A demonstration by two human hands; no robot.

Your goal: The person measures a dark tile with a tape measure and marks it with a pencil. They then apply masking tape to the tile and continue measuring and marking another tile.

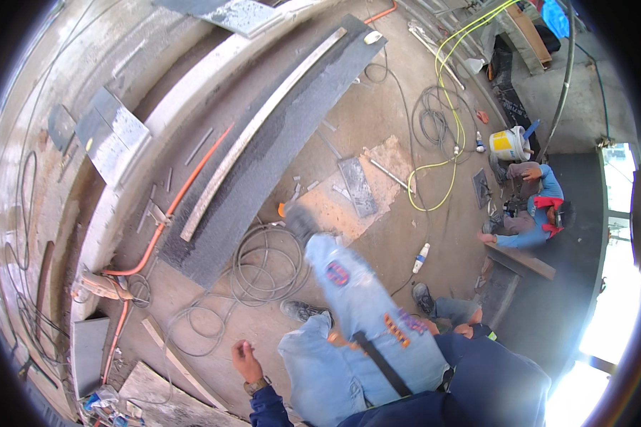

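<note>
My left hand [247, 363], with a watch at the wrist and a navy sleeve, is raised over the floor at the lower middle. Its fingers are loosely bent and apart, with nothing visible in them. A narrow wooden strip [181, 363] lies to its left. My legs in light-blue jeans [363, 285] stretch forward beside it; one dark shoe is blurred. Ahead of the hand a grey cable [263, 267] lies in loose coils. I cannot make out my right hand; a blurred navy garment [502, 370] fills the lower right.
A long dark board [292, 135] bears a pale strip. A grey tile [357, 186] and offcuts lie beyond my feet. Yellow hose [445, 192] and an orange pipe [192, 181] cross the floor. At right, a crouching person [538, 213] holds a plank near a white bucket [509, 144].
</note>
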